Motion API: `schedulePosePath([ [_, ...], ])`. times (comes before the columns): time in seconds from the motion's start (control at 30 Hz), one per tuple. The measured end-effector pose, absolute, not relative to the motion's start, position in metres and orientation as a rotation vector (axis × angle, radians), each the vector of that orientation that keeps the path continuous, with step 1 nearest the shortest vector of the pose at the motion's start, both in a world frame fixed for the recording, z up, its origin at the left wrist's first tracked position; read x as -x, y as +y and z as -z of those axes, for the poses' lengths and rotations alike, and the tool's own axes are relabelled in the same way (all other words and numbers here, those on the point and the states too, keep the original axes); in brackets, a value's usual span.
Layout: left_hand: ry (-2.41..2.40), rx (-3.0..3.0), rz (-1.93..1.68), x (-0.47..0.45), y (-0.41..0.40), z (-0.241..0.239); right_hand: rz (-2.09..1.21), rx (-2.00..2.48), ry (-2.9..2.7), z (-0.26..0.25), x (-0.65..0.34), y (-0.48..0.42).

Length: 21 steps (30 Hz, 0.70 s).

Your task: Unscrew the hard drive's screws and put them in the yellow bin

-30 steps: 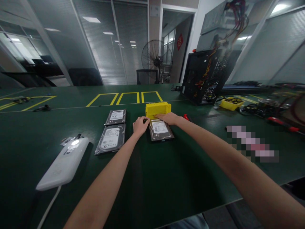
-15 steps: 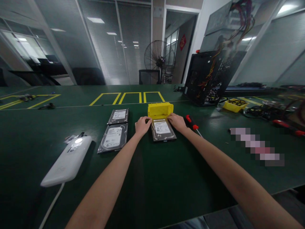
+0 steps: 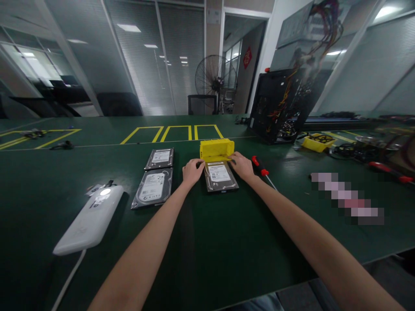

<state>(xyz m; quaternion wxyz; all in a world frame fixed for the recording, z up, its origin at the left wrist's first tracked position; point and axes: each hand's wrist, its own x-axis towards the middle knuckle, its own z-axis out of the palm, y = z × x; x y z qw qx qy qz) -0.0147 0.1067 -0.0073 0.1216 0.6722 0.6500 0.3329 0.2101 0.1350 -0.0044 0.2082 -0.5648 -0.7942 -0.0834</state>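
A hard drive point(image 3: 219, 173) with a white label lies flat on the green table, its far end against a yellow plastic box point(image 3: 216, 149) whose open side faces me. My left hand point(image 3: 193, 170) is closed at the drive's far left corner, fingertips pinched by the box's lower edge; a small dark spot shows there, but what it is cannot be made out. At the opposite corner, my right hand point(image 3: 242, 166) has its fingers closed on the box's lower right edge. Two more hard drives, a smaller-looking one point(image 3: 159, 158) and a nearer one point(image 3: 152, 187), lie left of my left hand.
Right of my right hand lies a red-and-black screwdriver point(image 3: 260, 165). A white power bank point(image 3: 92, 220) with a cable sits at left. An open computer case point(image 3: 275, 106) stands at back right, near a second yellow box point(image 3: 317, 142), cables and red-handled pliers point(image 3: 391, 172).
The view has shifted very slightly. Both hands stay at the far corners of the hard drive, and the drive and yellow box hold their places.
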Motion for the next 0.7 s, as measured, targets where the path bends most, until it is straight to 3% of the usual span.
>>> schedulePosePath([
  [0.7,1.928,-1.963,-0.923,0.0134,0.1064,0.0056,0.191,1.565,-2.341,0.0033,-0.2138,0.1306],
])
